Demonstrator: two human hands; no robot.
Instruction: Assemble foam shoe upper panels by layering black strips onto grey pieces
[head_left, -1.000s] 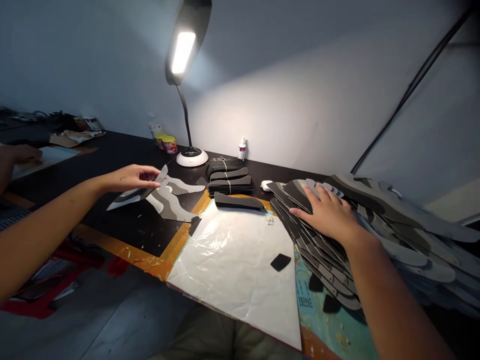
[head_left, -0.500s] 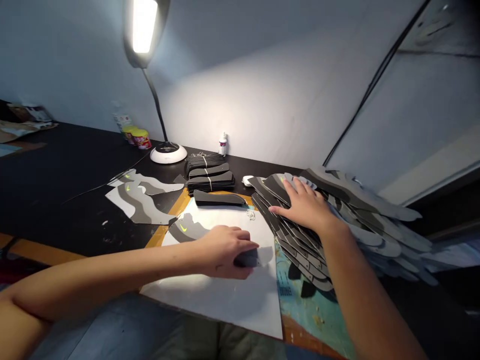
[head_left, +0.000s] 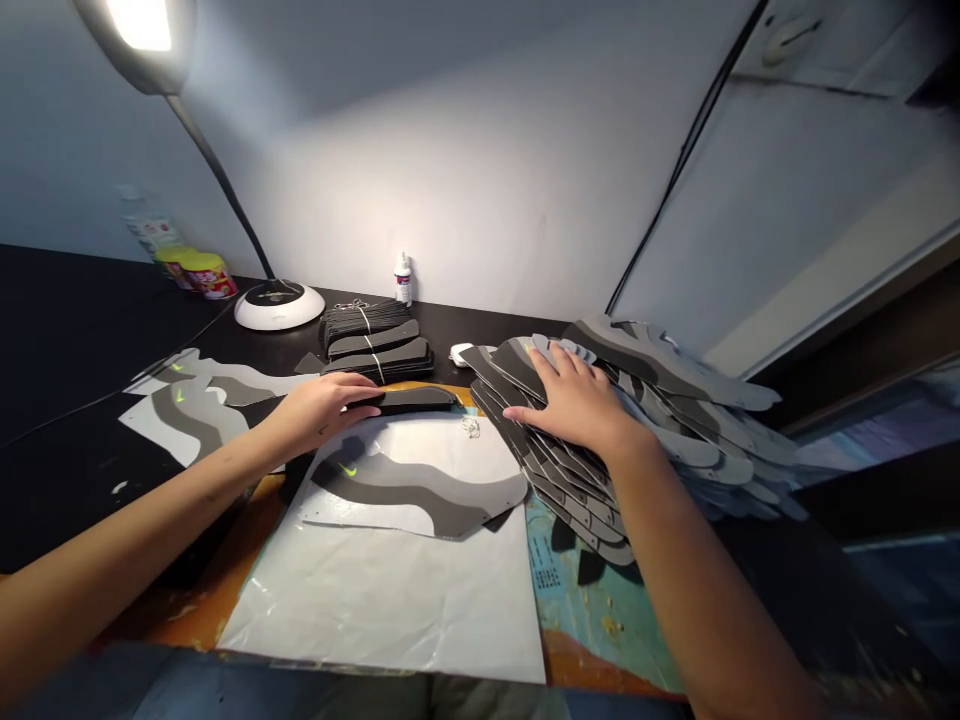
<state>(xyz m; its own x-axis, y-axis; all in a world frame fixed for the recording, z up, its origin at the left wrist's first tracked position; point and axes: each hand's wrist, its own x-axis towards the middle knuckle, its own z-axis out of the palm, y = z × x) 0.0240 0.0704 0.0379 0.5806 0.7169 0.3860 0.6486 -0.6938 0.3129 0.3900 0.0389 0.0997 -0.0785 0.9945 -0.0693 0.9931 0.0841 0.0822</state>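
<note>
My left hand (head_left: 330, 408) is closed, thumb and fingers around the left end of a small stack of dark curved strips (head_left: 420, 399) at the back of the white sheet (head_left: 390, 610). Flat on that sheet lies a grey shoe upper piece (head_left: 420, 490) with wavy bands and a yellow-green swoosh. My right hand (head_left: 574, 400) rests open, fingers spread, on top of a fanned pile of similar shoe upper pieces (head_left: 585, 495). A little tangle of white thread (head_left: 470, 428) sits between the strips and the pile.
Bundles of dark strips (head_left: 379, 355) tied with bands stand behind. A lit lamp (head_left: 279, 304), a small white bottle (head_left: 403, 280) and red-yellow cans (head_left: 202, 272) are along the wall. More upper pieces (head_left: 187, 415) lie left; a white case (head_left: 460, 355) sits behind the pile.
My left hand has moved from the upper piece on the sheet, back and left to the dark strips. That piece now lies uncovered. My right hand stays on the pile; the view has shifted right.
</note>
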